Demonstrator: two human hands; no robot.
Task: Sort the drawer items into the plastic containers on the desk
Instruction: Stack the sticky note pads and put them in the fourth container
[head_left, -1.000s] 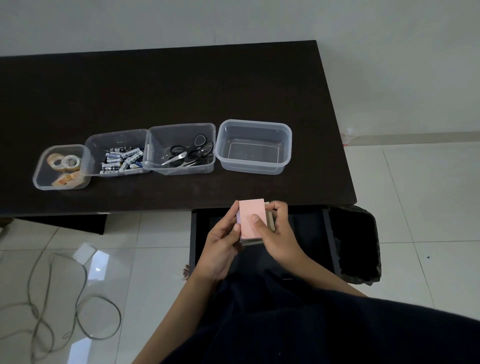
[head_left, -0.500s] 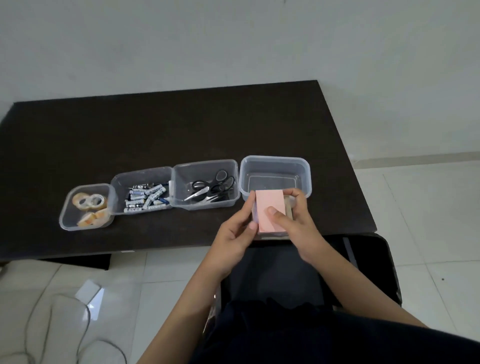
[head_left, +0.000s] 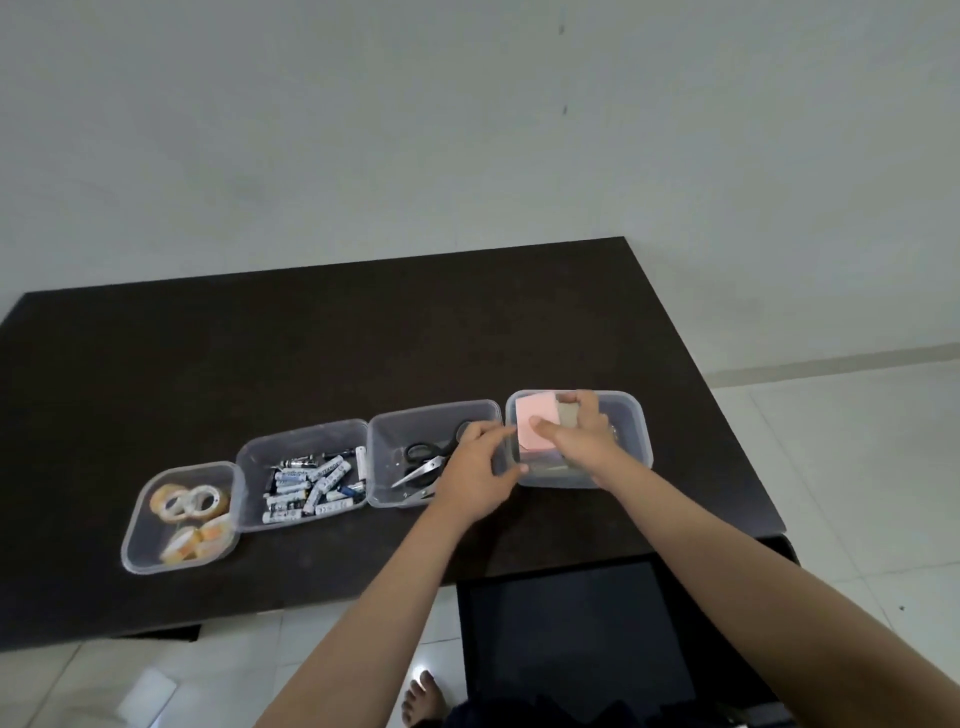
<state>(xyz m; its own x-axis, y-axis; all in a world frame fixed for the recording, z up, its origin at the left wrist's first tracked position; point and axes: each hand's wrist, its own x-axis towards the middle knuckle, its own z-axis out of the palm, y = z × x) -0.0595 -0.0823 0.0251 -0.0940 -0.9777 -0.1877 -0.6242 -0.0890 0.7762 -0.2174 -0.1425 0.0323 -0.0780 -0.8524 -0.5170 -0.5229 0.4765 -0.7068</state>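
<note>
Gripping the pink notepad stack (head_left: 536, 422) with curled fingers, right hand (head_left: 582, 435) lowers it into the right-of-centre container (head_left: 636, 436); left hand (head_left: 475, 470), fingers loosely bent, touches its edge.

Single head-worn wide-angle view, looking forward and down from above the dark desk's (head_left: 363, 338) near edge, close over four plastic containers (head_left: 636, 441), white wall beyond, tiled floor (head_left: 857, 467) at right.
</note>
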